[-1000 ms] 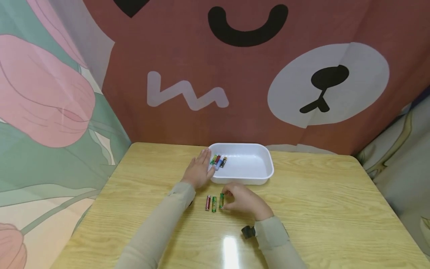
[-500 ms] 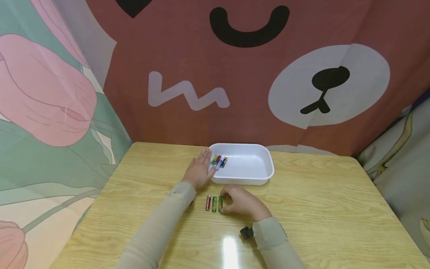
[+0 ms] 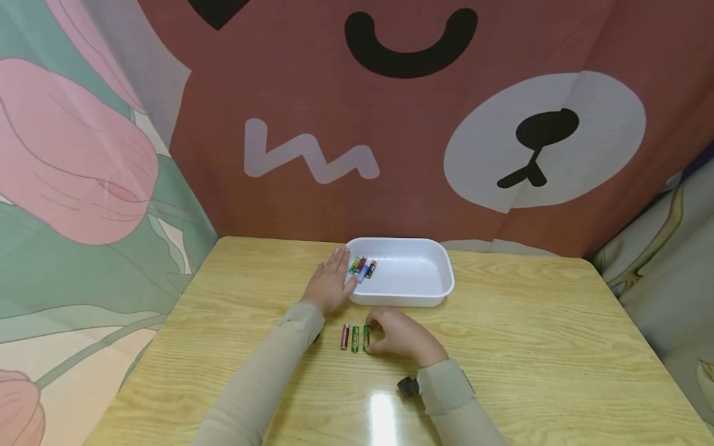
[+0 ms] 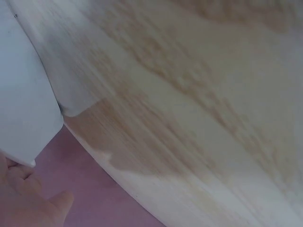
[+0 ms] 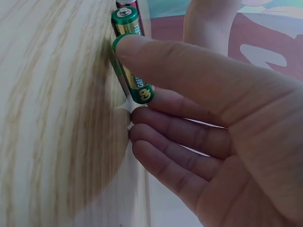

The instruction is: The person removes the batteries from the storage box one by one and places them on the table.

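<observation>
My right hand (image 3: 406, 336) pinches a green and gold battery (image 3: 365, 337) by its ends, between thumb and index finger. In the right wrist view the thumb covers one end of this battery (image 5: 138, 85), and the other fingers curl below. A second green battery (image 3: 355, 339) and a red battery (image 3: 345, 336) lie parallel to its left on the table. My left hand (image 3: 328, 286) rests with extended fingers against the left side of a white plastic tray (image 3: 415, 269). Inside, by that hand, are a green battery (image 3: 354, 265), a red one (image 3: 361, 264), a blue one (image 3: 363, 273) and a dark one (image 3: 371, 269).
The wooden table (image 3: 530, 334) extends to both sides of the arms. A patterned curtain (image 3: 312, 210) hangs right behind the tray at the table's back edge. A small black device (image 3: 408, 387) sits at the right wrist.
My right hand has shifted the green battery slightly left and towards me, level with the other two in the row. Over the last half second it stays there. The left hand keeps its place.
</observation>
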Tool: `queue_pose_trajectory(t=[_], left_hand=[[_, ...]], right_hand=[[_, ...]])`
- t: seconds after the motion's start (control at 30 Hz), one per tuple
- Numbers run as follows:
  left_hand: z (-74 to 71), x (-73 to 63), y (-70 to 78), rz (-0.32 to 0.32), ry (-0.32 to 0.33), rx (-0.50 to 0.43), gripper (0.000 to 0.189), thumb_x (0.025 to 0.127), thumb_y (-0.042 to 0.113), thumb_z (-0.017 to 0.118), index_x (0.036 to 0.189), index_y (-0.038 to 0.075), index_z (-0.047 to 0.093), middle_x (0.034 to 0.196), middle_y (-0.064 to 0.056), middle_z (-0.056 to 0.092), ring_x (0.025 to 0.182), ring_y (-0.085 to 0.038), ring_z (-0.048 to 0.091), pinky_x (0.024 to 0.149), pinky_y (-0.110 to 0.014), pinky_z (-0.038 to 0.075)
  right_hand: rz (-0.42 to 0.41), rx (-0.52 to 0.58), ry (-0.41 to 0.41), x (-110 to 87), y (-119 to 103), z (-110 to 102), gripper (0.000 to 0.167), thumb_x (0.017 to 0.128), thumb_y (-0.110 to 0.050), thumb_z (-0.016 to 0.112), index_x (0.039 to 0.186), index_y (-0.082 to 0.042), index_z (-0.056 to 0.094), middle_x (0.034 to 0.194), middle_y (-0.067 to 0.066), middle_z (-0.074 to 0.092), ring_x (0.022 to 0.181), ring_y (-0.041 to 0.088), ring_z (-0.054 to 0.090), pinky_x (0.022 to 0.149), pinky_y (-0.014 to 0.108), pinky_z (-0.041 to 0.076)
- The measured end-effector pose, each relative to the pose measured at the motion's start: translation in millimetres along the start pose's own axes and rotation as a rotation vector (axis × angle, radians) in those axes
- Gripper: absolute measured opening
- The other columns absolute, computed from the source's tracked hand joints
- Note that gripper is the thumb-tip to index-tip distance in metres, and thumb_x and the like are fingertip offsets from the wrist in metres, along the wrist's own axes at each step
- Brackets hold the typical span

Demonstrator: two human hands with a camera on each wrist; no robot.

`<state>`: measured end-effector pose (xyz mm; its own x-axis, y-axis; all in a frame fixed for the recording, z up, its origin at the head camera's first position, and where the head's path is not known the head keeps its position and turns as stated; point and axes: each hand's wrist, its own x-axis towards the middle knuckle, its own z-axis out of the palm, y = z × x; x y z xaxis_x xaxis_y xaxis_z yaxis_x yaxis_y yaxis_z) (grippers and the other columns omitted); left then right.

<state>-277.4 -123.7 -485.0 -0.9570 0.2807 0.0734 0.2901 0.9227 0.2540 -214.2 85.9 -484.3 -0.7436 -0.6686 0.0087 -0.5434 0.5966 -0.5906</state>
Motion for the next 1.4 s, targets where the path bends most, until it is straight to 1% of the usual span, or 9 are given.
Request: queue_pose_trajectory(t=[0.27, 0.37, 0.5, 0.63, 0.87, 1.13, 1.4], left_hand=[[-0.5, -1.2, 0.7, 0.001, -0.016, -0.008, 0.071, 0.108, 0.043, 0.038, 0.162, 0.005, 0.012, 0.17, -0.01, 0.012, 0.156, -0.026, 0.008, 0.124, -0.052, 0.02], [0.3, -0.1, -0.2, 0.003, -0.015, -0.006, 0.071, 0.108, 0.043, 0.038, 0.163, 0.006, 0.011, 0.17, -0.009, 0.011, 0.156, -0.025, 0.008, 0.124, -0.052, 0.019], [-0.5, 1.9, -0.5, 0.007, 0.008, -0.006, 0.071, 0.108, 0.042, 0.038, 0.162, 0.005, 0.013, 0.17, -0.009, 0.013, 0.156, -0.026, 0.009, 0.124, -0.053, 0.02], [-2.6, 2.7, 1.4, 0.006, 0.015, -0.016, 0.07, 0.107, 0.041, 0.039, 0.162, 0.005, 0.014, 0.17, -0.01, 0.014, 0.156, -0.025, 0.009, 0.124, -0.053, 0.02], [-2.8, 0.0, 3.4, -0.009, -0.01, 0.006, 0.07, 0.108, 0.041, 0.038, 0.162, 0.005, 0.012, 0.17, -0.008, 0.01, 0.156, -0.025, 0.008, 0.124, -0.051, 0.018], [0.7, -1.2, 1.0, -0.006, 0.015, -0.009, 0.071, 0.107, 0.043, 0.037, 0.163, 0.006, 0.013, 0.17, -0.006, 0.011, 0.156, -0.024, 0.008, 0.124, -0.051, 0.019], [1.5, -1.9, 1.3, -0.006, 0.008, 0.003, 0.071, 0.108, 0.043, 0.037, 0.163, 0.006, 0.011, 0.17, -0.008, 0.011, 0.156, -0.026, 0.01, 0.124, -0.051, 0.018]], right_hand=[[0.009, 0.006, 0.004, -1.4, 0.7, 2.6, 0.04, 0.074, -0.015, 0.089, 0.107, -0.002, 0.069, 0.1, 0.002, 0.067, 0.093, 0.018, 0.06, 0.088, 0.04, 0.054], [0.02, 0.008, 0.006, -1.8, -0.2, 1.8, 0.04, 0.075, -0.016, 0.089, 0.107, -0.003, 0.069, 0.1, 0.002, 0.066, 0.093, 0.017, 0.06, 0.089, 0.039, 0.054], [0.028, 0.011, 0.016, -1.3, 0.0, -0.7, 0.04, 0.075, -0.016, 0.09, 0.107, -0.003, 0.068, 0.101, 0.002, 0.066, 0.095, 0.017, 0.059, 0.091, 0.04, 0.054], [0.022, 0.019, 0.029, -1.4, 1.8, -1.3, 0.041, 0.074, -0.016, 0.09, 0.106, -0.004, 0.068, 0.103, 0.003, 0.065, 0.097, 0.019, 0.059, 0.092, 0.043, 0.053], [0.035, 0.078, 0.012, -3.6, 3.4, 1.5, 0.042, 0.074, -0.014, 0.09, 0.107, -0.004, 0.066, 0.105, 0.004, 0.063, 0.099, 0.02, 0.058, 0.094, 0.044, 0.052], [0.042, 0.07, 0.015, -4.7, 2.3, 1.2, 0.042, 0.074, -0.013, 0.089, 0.107, -0.004, 0.066, 0.106, 0.005, 0.062, 0.1, 0.022, 0.058, 0.096, 0.045, 0.052], [0.048, 0.087, 0.009, -6.7, 2.1, 0.7, 0.042, 0.075, -0.013, 0.089, 0.109, -0.005, 0.065, 0.107, 0.005, 0.062, 0.102, 0.023, 0.058, 0.097, 0.047, 0.051]])
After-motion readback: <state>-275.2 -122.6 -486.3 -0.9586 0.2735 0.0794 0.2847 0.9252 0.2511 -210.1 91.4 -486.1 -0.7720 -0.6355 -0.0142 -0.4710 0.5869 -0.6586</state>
